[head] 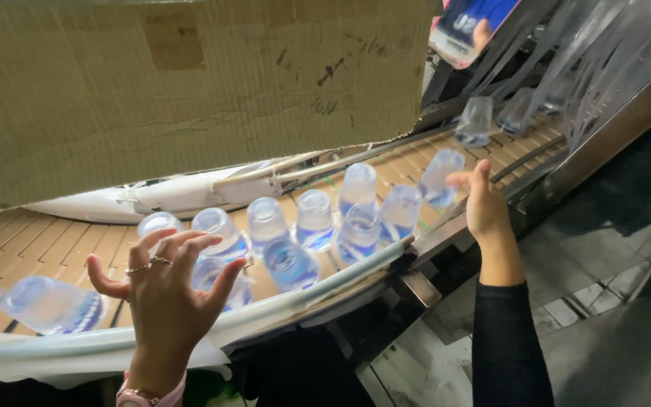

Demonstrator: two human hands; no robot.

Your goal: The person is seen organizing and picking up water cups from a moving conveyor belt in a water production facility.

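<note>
One big sheet of brown cardboard [190,83] fills the top left of the view, hanging over the line & hiding what lies behind it. Below it runs a curved conveyor belt [32,245] of tan slats, w/ a pale guide rail [325,283] along its near edge and metal rods on the far side. At right, a grey floor [619,226] drops away beside the machine frame. Top right, strips of clear plastic curtain [589,45] hang over the belt, w/ a blue-and-white label sheet [469,26] next to them.

On the belt stands a bunched group of clear water bottles [314,218], upright, approx. a dozen, some touching each other; two more sit near the curtain. One bottle on its side [50,305] lies at the left, close to the rail.

Left hand [167,290]: raised above the rail, fingers spread wide, grasping nothing, just in front of the nearest bottles; rings on two fingers, a band at the wrist. Right hand [484,207]: dark sleeve, fingers loosely extended, not closed on anything, fingertips just beside one bottle at the right end [440,175] of the group; contact can't be told.
</note>
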